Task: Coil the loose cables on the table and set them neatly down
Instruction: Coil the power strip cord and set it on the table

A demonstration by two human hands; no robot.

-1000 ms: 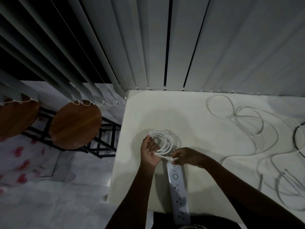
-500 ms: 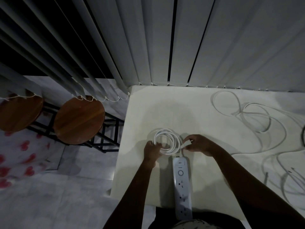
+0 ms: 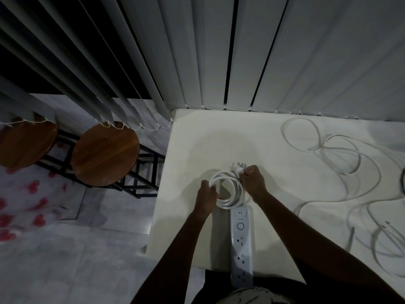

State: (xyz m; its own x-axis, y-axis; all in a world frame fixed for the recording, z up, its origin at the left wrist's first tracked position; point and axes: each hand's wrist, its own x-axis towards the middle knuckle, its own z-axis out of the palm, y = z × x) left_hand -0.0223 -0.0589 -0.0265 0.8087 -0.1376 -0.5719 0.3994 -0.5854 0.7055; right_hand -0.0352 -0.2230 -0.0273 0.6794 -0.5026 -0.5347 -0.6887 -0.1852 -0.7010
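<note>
A small label reading "P7" sits on the power strip [image 3: 241, 238], at its end just below the right hand [image 3: 252, 183].

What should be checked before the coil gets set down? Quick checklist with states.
1. Coiled cord wound in tidy loops: ok.
2. Left hand grip on coil's left side: ok.
3. Right hand pinches plug, prongs pointing away: ok.
4. Plug end tucked or secured in coil: not ok.
5. Power strip flat on table: ok, though its near end overhangs the edge.
6. Loose cables on the right coiled: not ok.
</note>
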